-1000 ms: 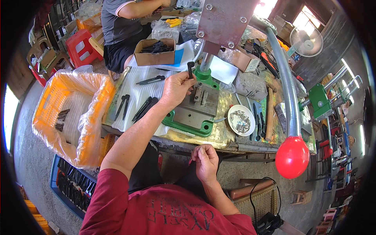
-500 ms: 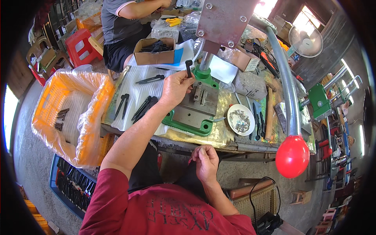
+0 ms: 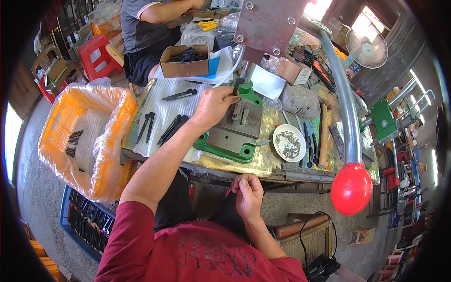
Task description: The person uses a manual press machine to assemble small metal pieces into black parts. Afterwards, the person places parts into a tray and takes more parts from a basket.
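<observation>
My left hand [image 3: 212, 107] reaches over the bench and pinches a slim black part with a round end [image 3: 238, 85] between thumb and fingers. It is just above the metal fixture [image 3: 242, 117] on the green base [image 3: 225, 154] of a hand press. Below the bench edge, in front of my body, my right hand [image 3: 248, 195] is closed with fingertips together; whatever it may hold is too small to make out. Several similar black parts [image 3: 173, 129] lie on white foam sheet [image 3: 152, 105] left of the press. A white dish [image 3: 278, 146] of small metal pieces stands to its right.
The press lever [image 3: 344, 101] with its red ball [image 3: 351, 189] hangs at the right. A plastic-lined orange crate [image 3: 51, 136] stands left. Behind the foam is a cardboard box [image 3: 183, 70] of black parts. A hammer [image 3: 323, 136] lies right. Another person [image 3: 148, 33] sits across.
My left hand has shifted slightly right, and the black part has moved a little lower and right toward the press column. My right hand stays in place.
</observation>
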A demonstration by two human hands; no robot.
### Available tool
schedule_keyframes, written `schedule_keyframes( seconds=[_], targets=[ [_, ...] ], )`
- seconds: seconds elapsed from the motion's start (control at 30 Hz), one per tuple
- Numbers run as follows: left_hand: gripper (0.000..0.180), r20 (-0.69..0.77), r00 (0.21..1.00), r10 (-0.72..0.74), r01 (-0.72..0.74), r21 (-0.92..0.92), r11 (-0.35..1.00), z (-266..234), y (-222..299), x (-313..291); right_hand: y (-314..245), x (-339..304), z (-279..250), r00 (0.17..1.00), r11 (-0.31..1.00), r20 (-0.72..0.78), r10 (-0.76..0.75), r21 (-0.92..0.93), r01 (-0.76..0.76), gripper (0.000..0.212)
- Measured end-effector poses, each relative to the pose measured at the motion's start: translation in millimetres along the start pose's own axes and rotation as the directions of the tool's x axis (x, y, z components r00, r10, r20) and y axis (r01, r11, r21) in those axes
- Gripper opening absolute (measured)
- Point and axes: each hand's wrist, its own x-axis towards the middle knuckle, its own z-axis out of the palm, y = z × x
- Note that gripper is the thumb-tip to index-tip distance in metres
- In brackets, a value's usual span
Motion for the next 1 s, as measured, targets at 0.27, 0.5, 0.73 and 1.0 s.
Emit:
schedule_keyframes(
  seconds=[0.27, 0.5, 0.73, 1.0],
  targets=[
    [0.006, -0.022, 0.993, 0.117, -0.118, -0.038, 0.992, 6, -7, 3, -36, 15, -3, 0.910, 0.875, 0.113, -0.398, -0.250, 0.414, 0.007],
    [0.008, -0.016, 0.993, 0.115, -0.115, -0.029, 0.993, 2, -3, 0, -149, 41, 27, 0.539, 0.484, 0.136, -0.831, -0.301, 0.822, 0.043],
    [0.008, -0.012, 0.990, 0.143, -0.143, -0.014, 0.990, 2, -4, 1, -191, 17, 72, 0.253, -0.042, 0.647, -0.719, -0.404, 0.914, 0.057],
    [0.010, 0.013, 0.994, 0.111, -0.111, 0.026, 0.993, 0, -1, 3, -203, 5, 97, 0.547, 0.118, 0.504, -0.669, -0.654, 0.748, 0.029]
  ],
)
